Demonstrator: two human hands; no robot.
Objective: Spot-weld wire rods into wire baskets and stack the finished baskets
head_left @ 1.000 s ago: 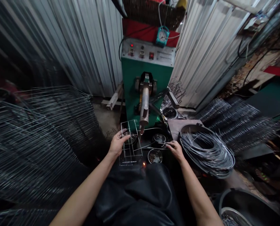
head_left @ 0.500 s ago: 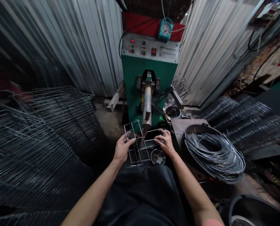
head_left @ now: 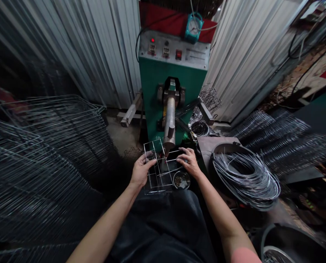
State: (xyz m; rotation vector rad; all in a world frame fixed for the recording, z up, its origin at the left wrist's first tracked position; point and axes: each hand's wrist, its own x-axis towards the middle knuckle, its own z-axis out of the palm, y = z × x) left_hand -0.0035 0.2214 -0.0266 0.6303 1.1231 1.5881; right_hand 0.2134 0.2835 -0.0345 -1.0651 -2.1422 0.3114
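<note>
My left hand (head_left: 141,171) grips the left side of a small wire rack (head_left: 158,166), thumb on top of its bars. The rack is tilted, and its right side sits under the pointed tip of a green spot welder's arm (head_left: 169,124). At the right, my right hand (head_left: 189,163) pinches thin wire (head_left: 171,160) with its fingers bent. The wire reaches left to the rack near the tip; whether it is joined there I cannot tell. Below the right fingers is a round metal bowl (head_left: 181,180) with small bits inside.
Stacked wire baskets (head_left: 61,146) fill the left. On the right, a round tub (head_left: 213,164) holds many loose wires (head_left: 247,182), with more wire stacks (head_left: 283,131) behind. A dark bucket (head_left: 272,233) stands at lower right. A teal clock-like dial (head_left: 193,27) sits above the control panel (head_left: 196,54).
The view has shifted slightly. Both hands keep their hold on the rack and the wire, which stay at the welder's tip with little visible movement.
</note>
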